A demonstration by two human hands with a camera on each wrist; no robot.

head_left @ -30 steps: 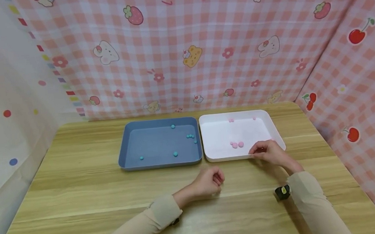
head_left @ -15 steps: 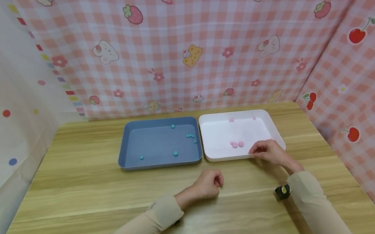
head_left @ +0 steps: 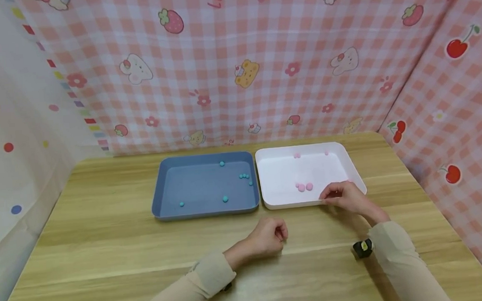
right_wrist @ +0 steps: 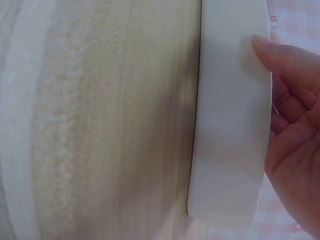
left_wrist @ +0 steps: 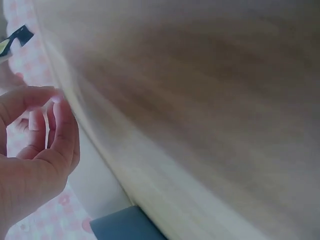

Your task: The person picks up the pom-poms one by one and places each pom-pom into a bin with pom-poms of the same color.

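right hand grips white tray rim, left hand loose on table

right hand (head_left: 343, 195) sits at the near right corner of the white tray (head_left: 275, 199). thumb (right_wrist: 280, 57) lies on the tray's outer wall, other fingers curl over the rim to the inside, so it pinches the edge. white tray rests flat on the wooden table (head_left: 104, 246), right of centre, its left side just beside the blue tray (head_left: 160, 201); cannot tell if the two touch.

left hand (head_left: 268, 236) rests on the table in front of the gap between the trays, apart from both. fingers loosely curled, thumb close to the fingertips, nothing seen in it. left wrist view shows the curled fingers (left_wrist: 60, 125) with a gap between them and a corner of the blue tray.

pink balls (head_left: 305, 187) lie in the white tray: a small cluster near its middle, just left of the right hand, and two more by the far wall. teal balls (head_left: 245, 175) lie scattered in the blue tray, a cluster near its right wall, singles elsewhere.

both forearms in beige sleeves (head_left: 200, 281). pink checked cloth (head_left: 233, 52) with fruit and animal prints behind and to the right.
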